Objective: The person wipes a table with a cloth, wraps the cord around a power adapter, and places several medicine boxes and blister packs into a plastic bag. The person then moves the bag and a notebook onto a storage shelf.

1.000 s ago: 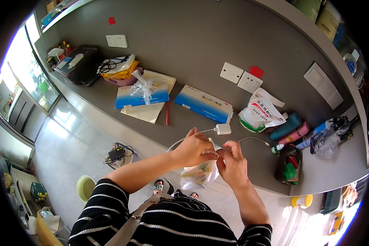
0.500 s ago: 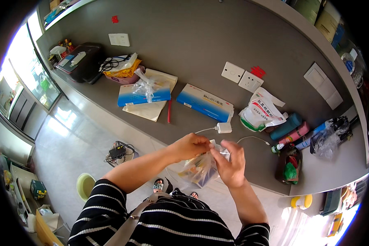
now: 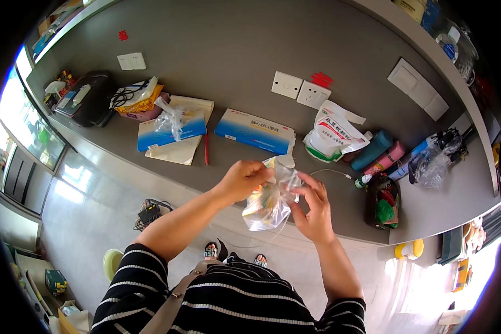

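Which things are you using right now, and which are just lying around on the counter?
Being used:
left hand, pinching the bag
clear plastic bag, between the hands
right hand, at the bag's other side

Seemingly just lying about:
blue-and-white box on the right
red stick
white pouch
teal cylinder

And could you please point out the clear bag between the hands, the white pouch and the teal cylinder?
Clear bag [image 3: 266, 219]: head view, lower part.
White pouch [image 3: 331, 135]: head view, printed front.
Teal cylinder [image 3: 372, 150]: head view, middle of side.

You get bright daylight through the left glass [image 3: 38, 125], glare on the floor [image 3: 100, 217], and a fisheye-bowed desk [image 3: 345, 209].
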`<action>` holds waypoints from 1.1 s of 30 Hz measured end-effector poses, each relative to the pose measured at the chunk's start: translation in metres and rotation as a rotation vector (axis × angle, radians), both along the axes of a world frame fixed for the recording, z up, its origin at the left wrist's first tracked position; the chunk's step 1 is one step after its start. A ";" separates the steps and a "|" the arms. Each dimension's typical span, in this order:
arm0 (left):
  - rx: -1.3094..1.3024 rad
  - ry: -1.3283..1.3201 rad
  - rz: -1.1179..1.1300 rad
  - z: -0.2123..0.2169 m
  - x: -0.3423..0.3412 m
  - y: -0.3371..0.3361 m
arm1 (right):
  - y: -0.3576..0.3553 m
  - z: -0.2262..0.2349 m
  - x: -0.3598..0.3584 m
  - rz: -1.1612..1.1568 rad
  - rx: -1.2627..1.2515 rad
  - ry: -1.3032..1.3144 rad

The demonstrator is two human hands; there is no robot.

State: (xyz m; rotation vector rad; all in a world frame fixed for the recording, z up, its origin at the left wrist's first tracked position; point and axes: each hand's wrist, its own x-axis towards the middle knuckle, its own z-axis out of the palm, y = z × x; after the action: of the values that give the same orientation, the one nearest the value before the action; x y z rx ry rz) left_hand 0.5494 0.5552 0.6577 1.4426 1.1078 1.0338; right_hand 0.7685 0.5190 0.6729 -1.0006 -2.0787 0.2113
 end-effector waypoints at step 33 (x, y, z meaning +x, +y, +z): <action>-0.258 0.675 0.980 -0.116 -0.352 0.088 | 0.109 -0.045 -0.233 0.022 -0.307 -0.075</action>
State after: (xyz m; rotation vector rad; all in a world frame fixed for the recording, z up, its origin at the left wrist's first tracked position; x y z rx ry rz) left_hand 0.1975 0.6430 0.5420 1.0208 2.4866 0.9726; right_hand 0.5359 0.6282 0.6276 -1.1822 -2.1677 0.5241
